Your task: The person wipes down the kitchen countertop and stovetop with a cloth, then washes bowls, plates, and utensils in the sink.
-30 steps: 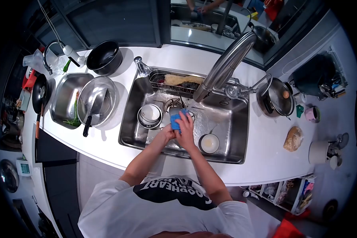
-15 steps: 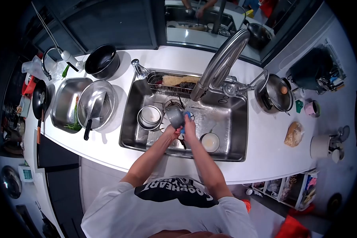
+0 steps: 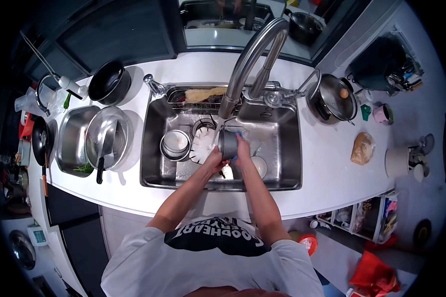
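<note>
Vessel (image 3: 228, 145), grey, is held over the sink (image 3: 281, 143) between the left hand (image 3: 214, 162), curled about its near side, and the right hand (image 3: 242, 149), clasping its right side with a blue cloth (image 3: 239, 133). Just beyond the hands hangs the faucet (image 3: 226, 106); left of them sit nested bowls (image 3: 175, 145), with a pale bowl (image 3: 259, 167) beside the right wrist. Farther left, a clear bowl (image 3: 126, 131) bears a knife (image 3: 110, 137), while below the hands the shirt (image 3: 203, 265) legibly shows "HEART".

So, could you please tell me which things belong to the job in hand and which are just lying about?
Belonging, it seems: grey vessel, blue cloth, faucet, sink; probably stacked bowls too.

Apparently just lying about: knife, black pot, lidded pot, bagged food.
</note>
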Tool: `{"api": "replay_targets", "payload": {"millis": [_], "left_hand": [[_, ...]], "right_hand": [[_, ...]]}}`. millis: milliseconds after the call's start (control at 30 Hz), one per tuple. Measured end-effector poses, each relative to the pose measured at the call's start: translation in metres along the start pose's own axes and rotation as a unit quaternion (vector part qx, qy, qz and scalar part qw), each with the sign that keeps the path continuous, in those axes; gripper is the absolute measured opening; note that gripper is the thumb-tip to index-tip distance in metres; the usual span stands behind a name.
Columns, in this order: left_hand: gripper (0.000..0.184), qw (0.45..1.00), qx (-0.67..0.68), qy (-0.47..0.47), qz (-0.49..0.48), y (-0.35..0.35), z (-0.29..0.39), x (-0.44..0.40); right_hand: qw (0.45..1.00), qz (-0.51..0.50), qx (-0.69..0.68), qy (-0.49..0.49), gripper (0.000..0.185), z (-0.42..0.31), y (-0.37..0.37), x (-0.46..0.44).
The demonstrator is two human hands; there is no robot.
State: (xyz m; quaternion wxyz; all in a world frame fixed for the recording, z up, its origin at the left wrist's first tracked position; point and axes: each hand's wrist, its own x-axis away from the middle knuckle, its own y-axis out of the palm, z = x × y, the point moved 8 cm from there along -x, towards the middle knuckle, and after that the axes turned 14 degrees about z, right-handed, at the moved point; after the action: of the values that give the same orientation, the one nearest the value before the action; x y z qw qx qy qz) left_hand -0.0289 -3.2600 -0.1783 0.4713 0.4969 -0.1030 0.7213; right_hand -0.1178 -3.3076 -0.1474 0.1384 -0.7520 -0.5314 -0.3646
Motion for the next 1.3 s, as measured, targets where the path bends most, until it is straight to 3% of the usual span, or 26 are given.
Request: {"api": "replay_targets", "payload": {"millis": [67, 100, 167, 233, 300, 367, 433, 467, 567, 700, 800, 900, 933, 967, 1033, 1133, 1200, 1233, 1267, 1300], "left_hand": [[0.022, 0.986, -0.119, 0.119, 0.011, 0.006, 0.016, -0.001], [0.024, 0.973, -0.165, 0.148, 0.060, 0.006, 0.022, -0.001], [0.027, 0.930, -0.262, 0.202, 0.159, 0.005, 0.039, 0.003], [0.033, 0.915, -0.263, 0.248, 0.177, 0.003, 0.035, -0.020], [0.039, 0.870, -0.311, 0.334, 0.186, 0.014, 0.037, -0.022], [0.036, 0.881, -0.313, 0.326, 0.144, 0.012, -0.017, -0.110], [0.036, 0.849, -0.429, 0.280, 0.130, 0.050, -0.017, -0.079], [0.037, 0.828, -0.467, 0.300, 0.085, 0.070, -0.017, -0.071], [0.038, 0.786, -0.554, 0.262, 0.087, 0.099, -0.037, -0.080], [0.038, 0.792, -0.560, 0.240, 0.046, 0.113, -0.060, -0.099], [0.042, 0.792, -0.542, 0.277, -0.045, 0.108, -0.073, -0.105], [0.039, 0.697, -0.589, 0.391, -0.123, 0.094, -0.085, -0.089], [0.037, 0.660, -0.644, 0.355, -0.153, 0.082, -0.102, -0.100], [0.041, 0.685, -0.635, 0.337, -0.121, 0.070, -0.110, -0.110], [0.039, 0.661, -0.663, 0.335, -0.106, 0.065, -0.107, -0.101], [0.042, 0.701, -0.629, 0.303, -0.145, 0.066, -0.069, -0.054], [0.052, 0.892, -0.420, 0.141, -0.091, 0.042, -0.059, -0.056], [0.054, 0.951, -0.301, 0.042, -0.056, 0.038, -0.042, -0.034], [0.057, 0.918, -0.345, 0.157, -0.117, 0.027, -0.042, -0.060], [0.058, 0.944, -0.282, 0.128, -0.117, 0.024, -0.025, -0.048]], "right_hand": [[0.996, -0.043, -0.066, 0.036, 0.028, 0.036, -0.015, -0.016], [0.992, -0.065, -0.095, 0.054, 0.028, 0.049, -0.022, -0.018], [0.987, -0.038, -0.117, 0.103, 0.027, 0.040, -0.030, 0.010], [0.984, -0.021, -0.128, 0.124, 0.027, 0.025, -0.044, 0.021], [0.995, 0.038, -0.066, 0.070, 0.026, 0.005, -0.081, 0.008], [0.996, 0.079, 0.038, -0.021, 0.026, -0.021, -0.124, -0.018], [0.979, 0.163, 0.052, -0.112, 0.027, -0.058, -0.155, -0.018], [0.970, 0.210, 0.040, -0.113, 0.026, -0.075, -0.162, -0.006], [0.969, 0.188, 0.048, -0.153, 0.025, -0.091, -0.179, -0.010], [0.971, 0.185, 0.083, -0.124, 0.026, -0.077, -0.196, -0.012], [0.973, 0.200, 0.047, -0.103, 0.026, -0.061, -0.206, -0.018], [0.976, 0.195, 0.030, -0.090, 0.025, -0.054, -0.206, -0.022], [0.977, 0.191, 0.028, -0.090, 0.025, -0.054, -0.203, -0.022], [0.978, 0.187, 0.024, -0.091, 0.025, -0.055, -0.199, -0.022], [0.979, 0.180, 0.017, -0.096, 0.025, -0.060, -0.188, -0.020], [0.983, 0.145, 0.004, -0.109, 0.025, -0.065, -0.167, -0.012], [0.989, 0.099, -0.052, -0.094, 0.025, -0.066, -0.146, -0.002], [0.990, 0.075, -0.082, -0.087, 0.026, -0.066, -0.135, 0.003], [0.992, 0.062, -0.044, -0.098, 0.026, -0.067, -0.123, 0.010], [0.993, 0.047, -0.006, -0.111, 0.026, -0.068, -0.108, 0.016]]}}
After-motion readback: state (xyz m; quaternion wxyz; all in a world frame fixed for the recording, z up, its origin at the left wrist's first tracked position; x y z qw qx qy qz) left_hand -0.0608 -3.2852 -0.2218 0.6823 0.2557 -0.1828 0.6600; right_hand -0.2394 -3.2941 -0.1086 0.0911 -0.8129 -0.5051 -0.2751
